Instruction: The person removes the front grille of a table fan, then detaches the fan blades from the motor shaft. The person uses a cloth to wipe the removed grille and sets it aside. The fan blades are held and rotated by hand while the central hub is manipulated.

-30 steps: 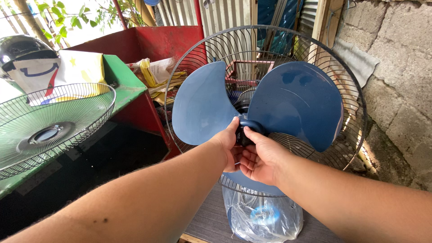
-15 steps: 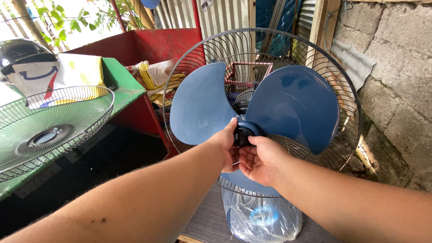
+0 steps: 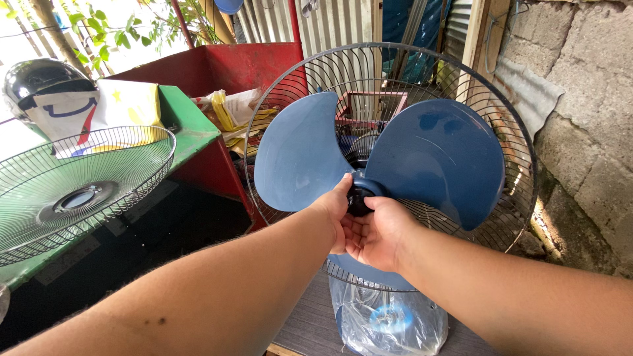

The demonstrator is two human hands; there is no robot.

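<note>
Against a rough block wall (image 3: 587, 112), both hands, left hand (image 3: 337, 212) and right hand (image 3: 376, 232), close their fingers on the black hub cap (image 3: 359, 195) of a blue fan blade (image 3: 435, 161) seated in its rear guard (image 3: 521, 198), while the front guard (image 3: 79, 191) lies unattached on the green counter (image 3: 191, 128) at left.

Left hand (image 3: 337, 212) and right hand (image 3: 377, 232) gripping black hub cap (image 3: 358, 198) of blue fan blade (image 3: 428, 165), rear wire guard (image 3: 514, 132) behind

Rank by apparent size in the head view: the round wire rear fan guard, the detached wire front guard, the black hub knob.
1. Round wire rear fan guard.
2. Detached wire front guard, though nearer the camera.
3. Black hub knob.
</note>
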